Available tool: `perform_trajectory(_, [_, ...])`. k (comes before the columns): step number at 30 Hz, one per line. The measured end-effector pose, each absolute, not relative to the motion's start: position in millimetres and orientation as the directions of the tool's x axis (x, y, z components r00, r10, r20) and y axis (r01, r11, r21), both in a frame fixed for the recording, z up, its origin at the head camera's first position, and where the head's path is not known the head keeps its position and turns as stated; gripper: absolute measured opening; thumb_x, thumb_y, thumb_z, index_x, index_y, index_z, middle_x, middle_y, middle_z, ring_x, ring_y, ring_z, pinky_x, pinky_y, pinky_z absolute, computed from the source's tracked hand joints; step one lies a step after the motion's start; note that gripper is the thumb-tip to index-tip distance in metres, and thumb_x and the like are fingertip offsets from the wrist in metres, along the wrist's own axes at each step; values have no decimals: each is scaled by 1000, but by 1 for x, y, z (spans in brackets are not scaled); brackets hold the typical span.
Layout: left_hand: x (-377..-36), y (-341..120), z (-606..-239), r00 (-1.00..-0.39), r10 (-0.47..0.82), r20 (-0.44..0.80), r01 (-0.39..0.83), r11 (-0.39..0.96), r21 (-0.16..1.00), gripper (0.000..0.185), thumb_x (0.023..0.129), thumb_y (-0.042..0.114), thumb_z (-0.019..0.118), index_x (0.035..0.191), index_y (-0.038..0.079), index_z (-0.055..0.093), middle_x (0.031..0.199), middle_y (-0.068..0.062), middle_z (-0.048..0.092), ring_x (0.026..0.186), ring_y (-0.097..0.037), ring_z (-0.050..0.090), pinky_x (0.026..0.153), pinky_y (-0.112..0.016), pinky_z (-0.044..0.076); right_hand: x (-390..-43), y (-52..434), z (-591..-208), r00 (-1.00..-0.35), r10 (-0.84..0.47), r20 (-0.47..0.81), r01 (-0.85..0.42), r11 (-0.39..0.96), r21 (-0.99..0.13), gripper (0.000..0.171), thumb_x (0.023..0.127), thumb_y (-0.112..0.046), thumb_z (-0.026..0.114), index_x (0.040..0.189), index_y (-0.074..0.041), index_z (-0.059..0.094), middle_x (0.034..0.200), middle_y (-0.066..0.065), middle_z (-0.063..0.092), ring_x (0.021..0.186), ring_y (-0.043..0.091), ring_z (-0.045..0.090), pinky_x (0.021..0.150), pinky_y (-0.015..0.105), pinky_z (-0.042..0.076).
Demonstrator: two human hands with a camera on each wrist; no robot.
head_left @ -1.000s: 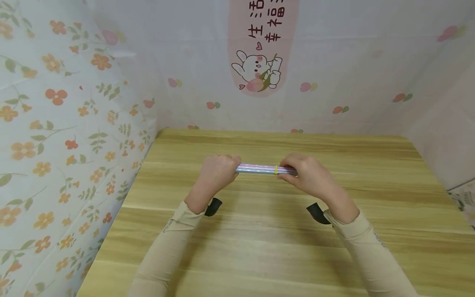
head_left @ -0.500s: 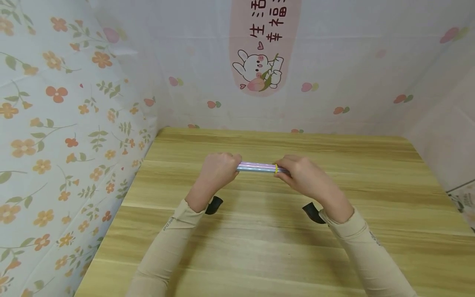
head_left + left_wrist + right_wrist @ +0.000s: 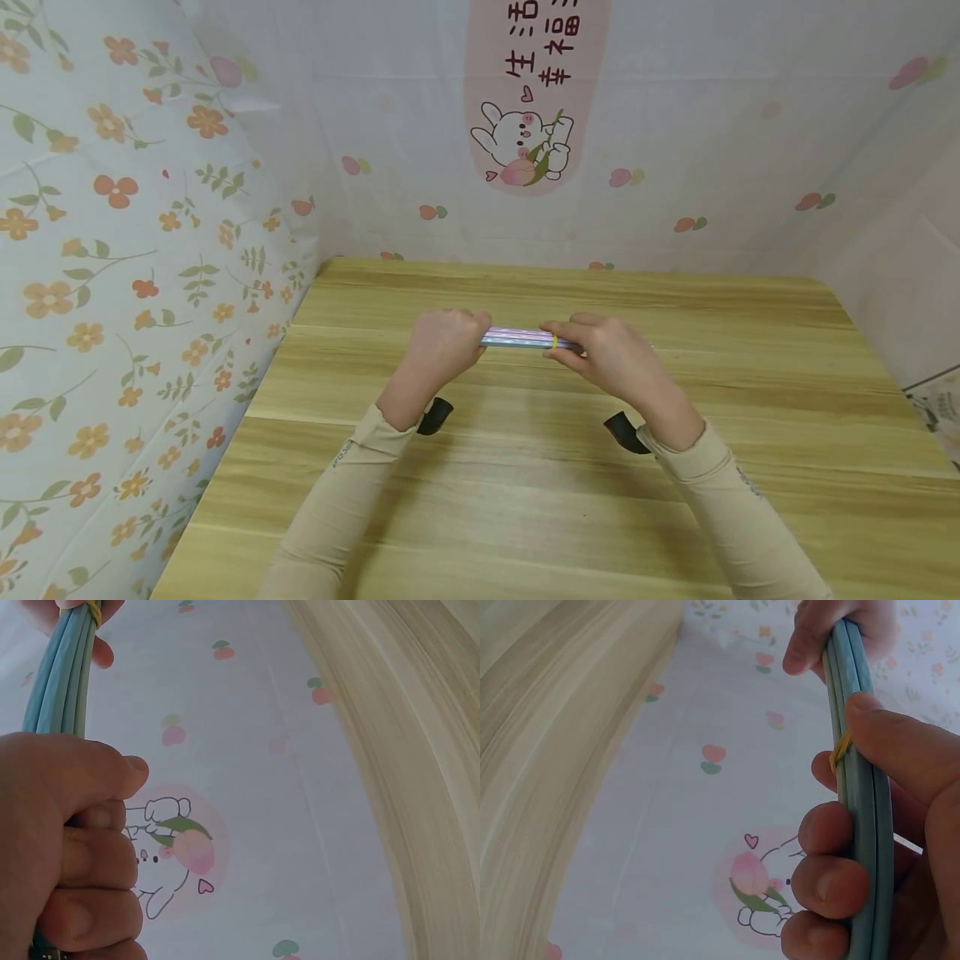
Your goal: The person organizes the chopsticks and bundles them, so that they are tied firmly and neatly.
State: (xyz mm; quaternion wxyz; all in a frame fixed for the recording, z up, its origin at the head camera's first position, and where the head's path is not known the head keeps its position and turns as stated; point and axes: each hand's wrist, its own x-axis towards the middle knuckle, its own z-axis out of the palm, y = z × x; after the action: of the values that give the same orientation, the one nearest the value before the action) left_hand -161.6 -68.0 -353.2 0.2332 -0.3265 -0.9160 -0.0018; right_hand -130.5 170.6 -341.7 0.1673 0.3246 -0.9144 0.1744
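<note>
A bundle of slim pencils (image 3: 517,337), pink, lilac and light blue, is held level above the table. My left hand (image 3: 446,346) grips its left end, with fingers curled round it in the left wrist view. Toward the right end, my right hand (image 3: 618,358) holds the bundle between thumb and fingers. A yellow rubber band (image 3: 555,340) circles the pencils by the right fingertips. In the right wrist view, the thumb lies along the pencils and the band (image 3: 841,750) sits beside it. Both ends of the bundle are mostly hidden by the hands.
A wood-grain table (image 3: 510,500) lies below the hands. Behind it hangs a pale curtain (image 3: 675,142) with a rabbit print, and a flowered curtain (image 3: 150,275) stands at the left. A black curved piece (image 3: 435,417) shows beside each wrist.
My right hand has slid left along the bundle, and its fingertips now reach past the rubber band. The left hand keeps its grip almost in the same place.
</note>
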Motion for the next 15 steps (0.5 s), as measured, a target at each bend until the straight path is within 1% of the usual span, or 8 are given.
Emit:
perform_trajectory(3, [-161, -68, -353, -677, 597, 431, 595, 788, -157, 27, 83, 13, 69, 64, 14, 49, 52, 6, 31, 47, -8, 21, 42, -22, 17, -130, 169, -342, -731, -528, 431, -646, 740, -189, 38, 79, -28, 77, 115, -15, 70, 76, -1, 66, 53, 5, 46, 50, 22, 40])
perform_trajectory(6, [-161, -67, -353, -670, 600, 438, 593, 787, -170, 24, 83, 16, 69, 66, 14, 53, 51, 4, 40, 46, -8, 23, 40, -22, 19, -130, 166, -342, -730, -525, 437, -639, 751, -164, 40, 79, -31, 76, 116, -19, 70, 72, -3, 63, 51, 5, 43, 47, 22, 37])
perform_trajectory(9, [-161, -67, -354, -660, 604, 447, 593, 784, -183, 23, 83, 17, 71, 67, 14, 54, 51, 3, 47, 45, -8, 24, 39, -22, 20, -130, 165, -343, -730, -524, 439, -636, 756, -154, 43, 78, -34, 76, 118, -21, 69, 70, -3, 63, 49, 5, 42, 46, 22, 35])
perform_trajectory(12, [-161, -67, -354, -655, 606, 451, 593, 782, -190, 24, 84, 17, 70, 66, 14, 54, 51, 2, 48, 44, -8, 24, 40, -22, 20, -131, 164, -345, -729, -525, 440, -636, 756, -151, 46, 77, -36, 76, 120, -22, 68, 70, -3, 63, 50, 5, 43, 47, 21, 36])
perform_trajectory(15, [-161, -67, -353, -656, 607, 449, 594, 782, -190, 24, 84, 17, 70, 66, 14, 54, 50, 3, 47, 44, -8, 24, 40, -22, 19, -131, 164, -345, -726, -528, 440, -637, 757, -144, 48, 76, -37, 76, 121, -22, 67, 71, -2, 64, 50, 5, 44, 46, 22, 36])
